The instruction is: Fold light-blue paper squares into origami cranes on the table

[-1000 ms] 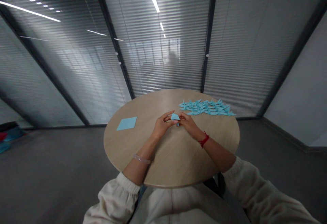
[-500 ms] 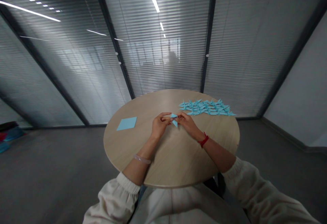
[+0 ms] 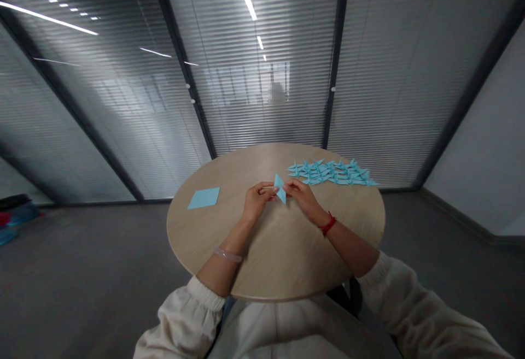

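Observation:
Over the middle of a round wooden table (image 3: 279, 255), both my hands pinch one small folded piece of light blue paper (image 3: 280, 188). My left hand (image 3: 256, 201) grips its left side with fingers closed. My right hand (image 3: 301, 198) pinches its right side. The paper stands as a narrow pointed shape, tip up, just above the tabletop. A pale bracelet is on my left wrist and a red cord on my right wrist.
A flat square sheet of blue paper (image 3: 204, 198) lies on the table's left part. Several folded blue paper cranes (image 3: 330, 172) lie in rows at the far right of the table. Glass walls with blinds stand behind it, and grey floor surrounds it.
The folded paper has been turned and narrowed between my fingers, from a flatter piece to an upright pointed shape. My hands have stayed in about the same place.

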Demonstrator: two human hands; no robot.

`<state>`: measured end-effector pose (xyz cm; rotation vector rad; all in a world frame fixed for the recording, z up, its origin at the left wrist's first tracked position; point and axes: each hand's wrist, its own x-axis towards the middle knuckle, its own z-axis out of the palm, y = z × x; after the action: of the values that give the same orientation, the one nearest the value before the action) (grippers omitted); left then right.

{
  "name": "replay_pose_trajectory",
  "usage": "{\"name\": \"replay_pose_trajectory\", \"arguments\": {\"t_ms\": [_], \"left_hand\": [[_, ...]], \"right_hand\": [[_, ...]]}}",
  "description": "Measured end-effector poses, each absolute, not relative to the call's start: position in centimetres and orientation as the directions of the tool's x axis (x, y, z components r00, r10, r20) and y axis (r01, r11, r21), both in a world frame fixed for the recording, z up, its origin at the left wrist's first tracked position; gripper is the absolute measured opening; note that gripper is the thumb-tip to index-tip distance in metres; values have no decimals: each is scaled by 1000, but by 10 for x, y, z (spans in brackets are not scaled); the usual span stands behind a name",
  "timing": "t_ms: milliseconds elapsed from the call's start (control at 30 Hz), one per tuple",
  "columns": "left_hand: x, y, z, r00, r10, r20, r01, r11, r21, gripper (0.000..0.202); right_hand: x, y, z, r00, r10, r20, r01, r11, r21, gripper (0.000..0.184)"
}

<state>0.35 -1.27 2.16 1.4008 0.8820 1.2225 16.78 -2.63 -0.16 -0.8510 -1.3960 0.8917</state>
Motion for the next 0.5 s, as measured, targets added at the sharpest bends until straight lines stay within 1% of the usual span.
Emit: {"name": "replay_pose_trajectory", "arguments": {"t_ms": [133, 367, 500], "left_hand": [[3, -14, 21, 216, 951, 222, -97, -206, 974, 45], [3, -17, 23, 235, 953, 190, -105, -170, 980, 46], [3, -14, 21, 257, 950, 178, -74, -164, 984, 45]], "right_hand": [[168, -25, -2, -18, 898, 439, -42, 438, -898, 35], [168, -23, -4, -19, 896, 443, -41, 442, -896, 34], [167, -25, -3, -28, 898, 439, 26, 440, -898, 32]]}}
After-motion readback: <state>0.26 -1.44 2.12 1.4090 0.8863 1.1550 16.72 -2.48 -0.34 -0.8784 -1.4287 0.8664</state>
